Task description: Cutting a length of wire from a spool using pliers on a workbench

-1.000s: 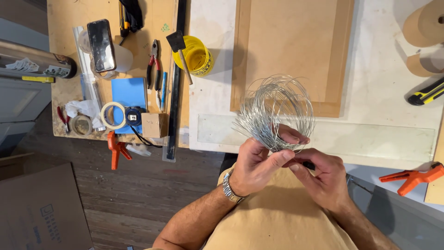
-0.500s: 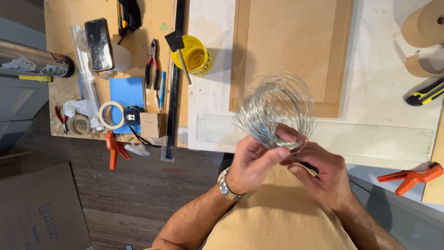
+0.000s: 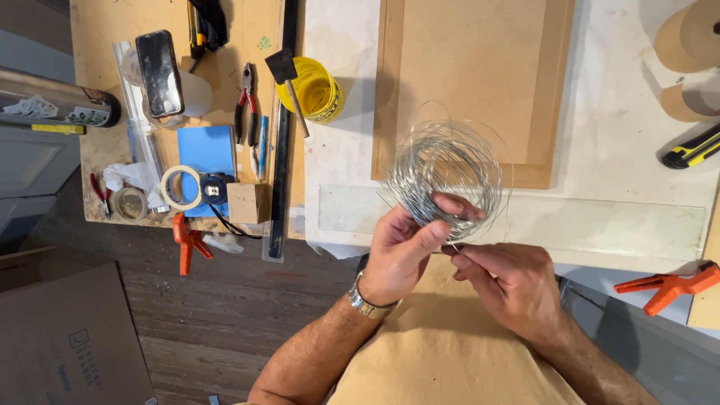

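wire coil [image 3: 442, 176] gripped between both hands [image 3: 450, 259]

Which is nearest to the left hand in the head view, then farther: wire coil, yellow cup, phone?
1. wire coil, held in the left hand.
2. yellow cup, up and left, on the bench.
3. phone, far left.

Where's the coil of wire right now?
In the head view, the coil of silver wire is held up centre frame by the left hand, over the bench edge in front of the brown board; the right hand pinches its end.
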